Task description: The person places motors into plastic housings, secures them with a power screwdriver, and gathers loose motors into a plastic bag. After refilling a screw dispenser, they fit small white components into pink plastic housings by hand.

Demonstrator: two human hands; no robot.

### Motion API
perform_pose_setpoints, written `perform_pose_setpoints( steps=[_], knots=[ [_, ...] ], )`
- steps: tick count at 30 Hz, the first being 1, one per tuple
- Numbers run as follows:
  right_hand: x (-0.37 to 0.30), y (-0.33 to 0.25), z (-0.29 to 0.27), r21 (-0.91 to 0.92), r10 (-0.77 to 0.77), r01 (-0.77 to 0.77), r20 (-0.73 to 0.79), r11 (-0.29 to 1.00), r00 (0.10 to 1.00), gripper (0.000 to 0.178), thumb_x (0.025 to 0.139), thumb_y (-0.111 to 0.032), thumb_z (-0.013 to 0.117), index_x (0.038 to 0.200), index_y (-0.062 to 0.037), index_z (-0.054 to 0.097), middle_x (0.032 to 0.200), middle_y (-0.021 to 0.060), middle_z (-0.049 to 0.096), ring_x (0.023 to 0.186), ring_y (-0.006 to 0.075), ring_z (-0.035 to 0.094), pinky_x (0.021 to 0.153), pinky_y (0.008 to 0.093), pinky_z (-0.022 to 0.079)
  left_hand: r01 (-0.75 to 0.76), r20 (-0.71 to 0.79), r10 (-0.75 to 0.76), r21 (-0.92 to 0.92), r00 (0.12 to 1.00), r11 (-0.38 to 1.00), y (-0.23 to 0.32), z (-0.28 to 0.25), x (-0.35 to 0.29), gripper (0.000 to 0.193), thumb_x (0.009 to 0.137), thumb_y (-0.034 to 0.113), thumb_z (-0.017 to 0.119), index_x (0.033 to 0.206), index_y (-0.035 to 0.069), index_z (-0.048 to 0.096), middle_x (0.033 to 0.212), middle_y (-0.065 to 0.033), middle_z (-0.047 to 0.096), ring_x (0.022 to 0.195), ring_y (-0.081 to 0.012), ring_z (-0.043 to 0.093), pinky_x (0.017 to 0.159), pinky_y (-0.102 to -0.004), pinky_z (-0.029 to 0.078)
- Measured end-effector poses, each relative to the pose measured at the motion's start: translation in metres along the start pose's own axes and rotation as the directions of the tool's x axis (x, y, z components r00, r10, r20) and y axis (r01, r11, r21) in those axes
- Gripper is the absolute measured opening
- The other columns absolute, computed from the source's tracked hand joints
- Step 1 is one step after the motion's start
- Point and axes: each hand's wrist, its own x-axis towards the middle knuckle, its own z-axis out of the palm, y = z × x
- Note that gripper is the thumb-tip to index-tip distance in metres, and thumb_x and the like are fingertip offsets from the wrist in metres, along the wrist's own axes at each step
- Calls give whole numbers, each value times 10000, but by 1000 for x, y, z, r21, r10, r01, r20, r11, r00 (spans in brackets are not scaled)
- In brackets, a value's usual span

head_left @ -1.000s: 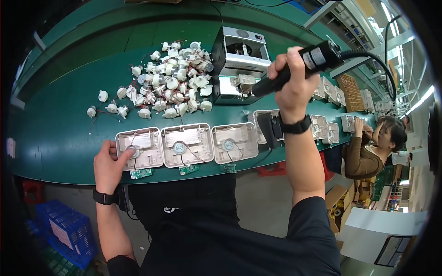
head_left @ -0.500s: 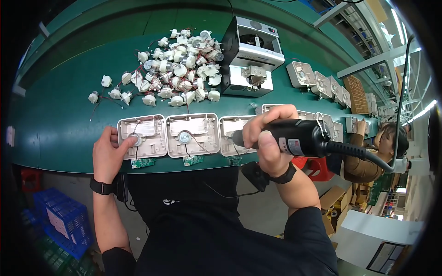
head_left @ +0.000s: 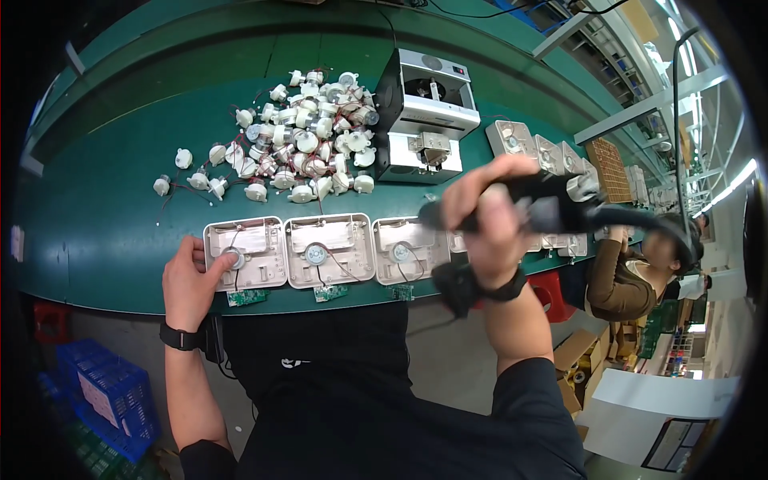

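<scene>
On the near edge of the green bench stand white plastic housings, open side up, in a row. My left hand (head_left: pixel 190 278) grips the side wall of the leftmost housing (head_left: pixel 264 274), its thumb pressed on a round silver disc (head_left: pixel 233 258) with thin wires. The middle housing (head_left: pixel 302 276) and the third housing (head_left: pixel 386 270) hold similar discs. My right hand (head_left: pixel 498 220), smeared by motion, is wrapped round a black corded electric screwdriver (head_left: pixel 552 204), raised over the right part of the row. The screwdriver hides some housings beneath it; its tip is blurred.
Small green circuit boards (head_left: pixel 248 297) lie before the housings. Behind is a heap of white motor units (head_left: pixel 308 140) with red wires, beside a black-and-silver machine (head_left: pixel 428 120). More housings (head_left: pixel 512 140) and a co-worker (head_left: pixel 636 276) are at right; a blue crate (head_left: pixel 108 392) stands left.
My right hand has lifted the screwdriver off the third housing and moved right, uncovering the disc there. My left hand keeps its hold on the leftmost housing. The view has shifted slightly.
</scene>
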Motion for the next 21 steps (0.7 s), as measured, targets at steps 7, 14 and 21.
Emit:
perform_pose_setpoints(
  steps=[7, 14, 21],
  knots=[
    [76, 19, -28, -177, -118, 87, -172, 980, 978, 152, 933, -105, 569, 1043, -38, 489, 709, 80, 543, 541, 177, 503, 531, 326, 456, 26, 0, -26, 6, 1000, 1000, 4, 0, 0, 461, 747, 356, 836, 936, 2, 611, 781, -112, 703, 695, -226, 679, 646, -348, 530],
    [28, 0, 2, 81, 91, -79, -149, 994, 985, 156, 939, -139, 565, 1047, -61, 483, 705, 71, 527, 528, 174, 493, 532, 331, 447, 23, 14, -23, 33, 1000, 999, 3, -1, 5, 474, 744, 376, 835, 936, 3, 615, 797, -109, 709, 697, -224, 680, 648, -346, 534],
    [-23, -7, 68, 249, 138, -162, 112, 955, 984, 354, 899, -266, 640, 1096, -97, 400, 727, 83, 527, 553, 174, 486, 563, 328, 456, 51, 29, -50, -30, 998, 998, 0, 4, 5, 469, 741, 388, 834, 933, 17, 620, 805, -100, 712, 694, -216, 682, 645, -344, 535]
  ],
)
